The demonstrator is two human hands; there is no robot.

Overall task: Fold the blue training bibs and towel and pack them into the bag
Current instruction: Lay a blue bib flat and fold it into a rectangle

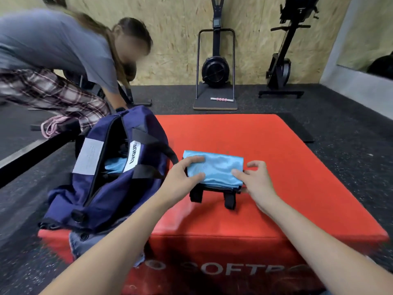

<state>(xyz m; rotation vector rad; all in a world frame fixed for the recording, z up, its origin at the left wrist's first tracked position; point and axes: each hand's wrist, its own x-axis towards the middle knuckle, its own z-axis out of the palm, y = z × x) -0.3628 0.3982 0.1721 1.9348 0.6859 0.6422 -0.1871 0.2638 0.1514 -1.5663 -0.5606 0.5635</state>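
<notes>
Blue folded bib (213,169) on the red box (287,167): your left hand (182,174) and right hand (258,178) pinch its ends; bag (102,188) gapes at nine o'clock.

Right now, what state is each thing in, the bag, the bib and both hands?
Bag: unzipped, gaping open, blue fabric already inside.
Folded bib: folded flat on the red box, black straps sticking out below.
Left hand: gripping the bib's left edge.
Right hand: pinching its right edge.
</notes>
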